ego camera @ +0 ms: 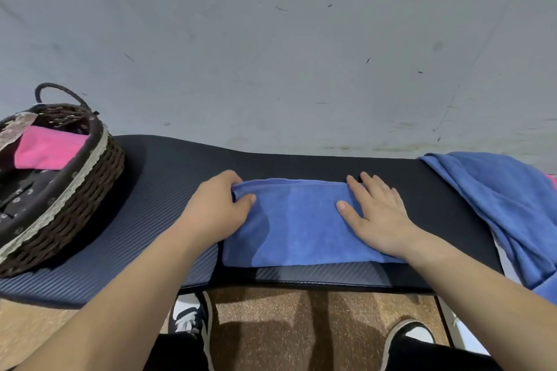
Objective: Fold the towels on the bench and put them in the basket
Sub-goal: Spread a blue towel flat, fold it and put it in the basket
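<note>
Fingers (241, 187) of the left hand (217, 208) pinch the left end of the folded blue towel (295, 226); the right hand (373, 214) lies flat, fingers spread, on its right end. It sits mid-counter (156, 190) near the front edge. At the left end stands the basket (90, 184) holding a pink towel (48, 147); another blue towel (494, 196) is heaped at the right end.

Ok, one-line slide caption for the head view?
Left hand pinches folded blue towel, right hand flattens it; basket waits.
</note>
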Tool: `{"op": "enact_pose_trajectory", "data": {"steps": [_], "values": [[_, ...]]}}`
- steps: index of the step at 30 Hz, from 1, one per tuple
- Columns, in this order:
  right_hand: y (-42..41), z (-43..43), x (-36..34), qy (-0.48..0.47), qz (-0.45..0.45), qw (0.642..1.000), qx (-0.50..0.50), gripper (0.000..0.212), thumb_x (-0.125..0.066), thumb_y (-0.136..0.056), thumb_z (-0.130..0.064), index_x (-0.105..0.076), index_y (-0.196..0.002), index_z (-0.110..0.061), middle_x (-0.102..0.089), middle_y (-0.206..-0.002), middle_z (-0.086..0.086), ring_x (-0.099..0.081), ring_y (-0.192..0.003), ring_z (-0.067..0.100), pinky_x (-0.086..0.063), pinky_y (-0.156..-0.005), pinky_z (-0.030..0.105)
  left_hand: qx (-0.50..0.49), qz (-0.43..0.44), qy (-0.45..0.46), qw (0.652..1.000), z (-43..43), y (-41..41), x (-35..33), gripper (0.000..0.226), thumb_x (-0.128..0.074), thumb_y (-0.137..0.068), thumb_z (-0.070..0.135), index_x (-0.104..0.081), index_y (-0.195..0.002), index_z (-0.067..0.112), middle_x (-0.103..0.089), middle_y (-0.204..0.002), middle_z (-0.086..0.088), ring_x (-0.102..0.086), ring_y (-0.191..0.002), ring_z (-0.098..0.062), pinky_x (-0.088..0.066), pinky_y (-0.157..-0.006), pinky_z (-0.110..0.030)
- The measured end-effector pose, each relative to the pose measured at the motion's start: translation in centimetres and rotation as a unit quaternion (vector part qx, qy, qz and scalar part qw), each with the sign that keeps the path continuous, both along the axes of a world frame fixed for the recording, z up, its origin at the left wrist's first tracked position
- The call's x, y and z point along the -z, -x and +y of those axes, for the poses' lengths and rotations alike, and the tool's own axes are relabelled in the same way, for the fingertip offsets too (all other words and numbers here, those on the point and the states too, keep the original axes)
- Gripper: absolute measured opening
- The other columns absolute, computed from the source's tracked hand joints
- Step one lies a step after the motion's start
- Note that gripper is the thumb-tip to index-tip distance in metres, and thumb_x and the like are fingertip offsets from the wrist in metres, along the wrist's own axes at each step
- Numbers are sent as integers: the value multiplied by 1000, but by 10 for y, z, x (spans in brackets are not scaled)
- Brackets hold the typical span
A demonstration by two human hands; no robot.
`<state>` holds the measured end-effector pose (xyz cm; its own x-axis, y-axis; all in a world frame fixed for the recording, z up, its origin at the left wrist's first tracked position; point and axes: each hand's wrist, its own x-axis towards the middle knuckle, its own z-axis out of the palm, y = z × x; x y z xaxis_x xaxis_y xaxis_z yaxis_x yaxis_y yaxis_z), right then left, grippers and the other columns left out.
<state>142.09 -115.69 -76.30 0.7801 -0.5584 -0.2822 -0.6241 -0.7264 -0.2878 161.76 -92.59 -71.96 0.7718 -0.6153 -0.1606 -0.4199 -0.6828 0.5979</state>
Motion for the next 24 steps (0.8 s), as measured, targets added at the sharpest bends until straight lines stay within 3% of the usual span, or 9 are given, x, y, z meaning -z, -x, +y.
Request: {"op": "enact_pose_trajectory", "data": {"steps": [4, 10, 14, 18, 20, 22, 24], "values": [[0, 16, -5, -24, -3, 1000, -15, 74, -26, -99, -66, -10, -162, -31, -4, -170, 2, 3, -156, 22, 1, -126, 47, -55, -17, 77, 995, 11, -3, -16, 19, -64, -93, 34, -57, -87, 17, -64, -80, -2, -61, -77, -18, -45, -62, -31], [5, 19, -24, -36, -95, 995, -21, 84, -29, -89, -73, -32, -158, -24, -24, -166, 3, -12, -155, 21, -10, -126, 47, -37, -3, 123, 992, 3, 11, -45, 15, -68, -91, 39, -61, -85, 27, -66, -79, 9, -61, -71, -5, -42, -59, -21], [13, 14, -31, -23, -161, 987, -13, 61, -50, -101, -49, -45, -151, -14, -45, -155, 3, -31, -148, 22, -22, -122, 35, 12, 87, 149, 985, -27, 36, -49, 13, -70, -89, 34, -63, -85, 23, -64, -70, 6, -64, -58, -13, -53, -50, -30], [25, 5, -31, -17, -209, 978, 8, 45, -55, -99, -46, -65, -131, -16, -64, -126, -1, -52, -124, 18, -39, -103, 27, 67, 68, 126, 987, -75, 67, -37, 12, -68, -89, 31, -64, -87, 20, -69, -69, -3, -68, -53, -21, -61, -58, -41], [32, -1, -31, -16, -224, 974, 28, 34, -57, -97, -46, -71, -117, -22, -64, -105, -7, -58, -104, 10, -44, -90, 24, 94, 58, 127, 986, -97, 82, -29, 14, -66, -89, 30, -65, -89, 16, -69, -67, -5, -68, -54, -24, -59, -58, -43], [38, -6, -34, -35, -232, 970, 60, 21, -59, -97, -41, -73, -103, -27, -62, -90, -13, -58, -86, 2, -42, -76, 16, 118, 43, 117, 985, -113, 94, -20, 19, -66, -90, 35, -65, -90, 16, -67, -64, -2, -68, -57, -23, -59, -62, -44], [41, -9, -35, -89, -230, 965, 89, 20, -59, -98, -35, -71, -85, -27, -61, -70, -15, -55, -68, 2, -38, -64, 17, 148, 40, 65, 986, -121, 102, -13, 29, -65, -93, 41, -66, -101, 13, -67, -70, -2, -69, -64, -22, -57, -70, -42]]}}
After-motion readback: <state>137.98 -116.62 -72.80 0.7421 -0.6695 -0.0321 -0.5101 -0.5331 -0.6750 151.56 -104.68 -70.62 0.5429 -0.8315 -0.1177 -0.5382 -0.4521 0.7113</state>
